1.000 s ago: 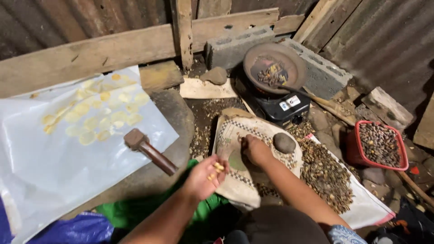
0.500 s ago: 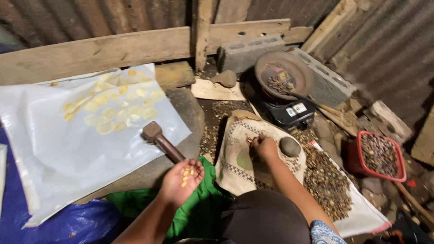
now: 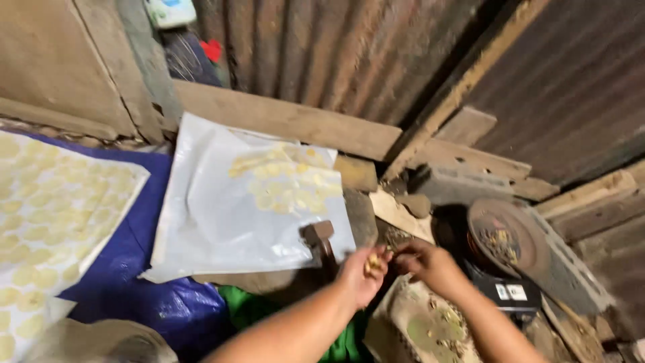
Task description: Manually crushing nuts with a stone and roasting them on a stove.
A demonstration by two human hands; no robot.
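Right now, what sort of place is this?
Likely a rough shed used as a home food-processing spot, worked at floor level. Corrugated metal wall and bare planks; white plastic sheets spread with flattened yellow discs; a mallet beside the hands.

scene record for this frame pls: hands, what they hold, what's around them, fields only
left hand: palm up, cupping small yellowish pieces
right hand: fingertips at the left palm, at the pieces; grip too blurred to tell
mallet: wooden, just beyond the left hand, on the edge of the white sheet
white sheet: holds rows of flat pale yellow discs
second sheet: far left, on blue tarp, also covered in discs
round pan: right of the hands, bits inside
backdrop: corrugated metal wall, wooden planks
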